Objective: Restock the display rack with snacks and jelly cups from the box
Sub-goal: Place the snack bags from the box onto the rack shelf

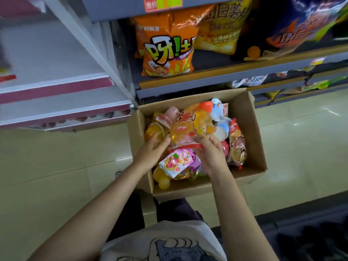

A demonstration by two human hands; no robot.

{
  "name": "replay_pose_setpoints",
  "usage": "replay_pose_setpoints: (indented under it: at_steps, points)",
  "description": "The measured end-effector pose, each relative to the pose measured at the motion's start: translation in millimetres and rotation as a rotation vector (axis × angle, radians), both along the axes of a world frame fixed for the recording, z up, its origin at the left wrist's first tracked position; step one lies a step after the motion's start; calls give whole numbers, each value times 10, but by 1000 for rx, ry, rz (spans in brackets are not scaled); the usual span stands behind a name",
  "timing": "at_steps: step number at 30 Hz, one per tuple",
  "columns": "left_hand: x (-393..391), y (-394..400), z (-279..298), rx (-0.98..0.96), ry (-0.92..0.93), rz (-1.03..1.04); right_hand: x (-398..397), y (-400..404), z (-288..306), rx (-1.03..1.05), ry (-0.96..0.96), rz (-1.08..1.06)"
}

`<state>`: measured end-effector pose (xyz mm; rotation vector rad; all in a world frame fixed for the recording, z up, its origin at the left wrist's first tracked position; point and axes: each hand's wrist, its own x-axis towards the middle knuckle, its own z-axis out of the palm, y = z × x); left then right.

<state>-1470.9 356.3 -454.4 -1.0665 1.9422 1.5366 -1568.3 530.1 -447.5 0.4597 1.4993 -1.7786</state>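
Note:
An open cardboard box [250, 132] sits on the floor below the display rack [197, 83]. It holds bags of jelly cups and loose cups. A large clear bag of yellow jelly cups [190, 127] lies on top in the middle. My left hand [153, 149] grips its left edge and my right hand [211, 149] grips its lower right edge. In front of my hands lies a smaller jelly pack with a strawberry label [177, 162]. White and blue cups [218, 113] lie at the box's far right.
On the rack shelf above the box stand an orange chip bag [165, 46], a yellow snack bag [220, 29] and a dark purple bag [305, 25]. A white and pink cabinet [56, 87] stands left. Lower shelves [301, 85] carry more snack packs. Tiled floor surrounds the box.

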Motion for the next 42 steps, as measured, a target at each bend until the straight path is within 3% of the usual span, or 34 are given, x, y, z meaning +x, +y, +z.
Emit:
replay_pose_setpoints:
  at_steps: [3, 9, 13, 15, 21, 25, 28, 32, 36, 39, 42]
  points:
    - [-116, 41, 101, 132, -34, 9, 154, 88, 122, -128, -1, 82]
    - [70, 10, 139, 635, -11, 364, 302, 32, 336, -328, -52, 141]
    - [371, -201, 164, 799, 129, 519, 440, -155, 458, -355, -69, 216]
    - [546, -392, 209, 789, 211, 586, 538, -360, 484, -316, -88, 224]
    - [1114, -1182, 455, 376, 274, 629, 1042, -1208, 601, -56, -62, 429]
    - [1630, -1808, 573, 247, 242, 527, 1368, -1937, 658, 210, 155, 671]
    - [1953, -2197, 730, 198, 203, 504, 1565, -2480, 678, 249, 240, 780]
    - [2172, -2828, 916, -14, 222, 491, 1758, -3198, 708, 162, 351, 817]
    - [1985, -3637, 1129, -278, 430, 587, 1648, -4135, 821, 105, 597, 747]
    - [1847, -4131, 1110, -622, 463, 688, 1552, -4810, 735, 254, 814, 602]
    - [1870, -4292, 829, -879, 291, 333, 1574, -5083, 497, 577, 1122, 700]
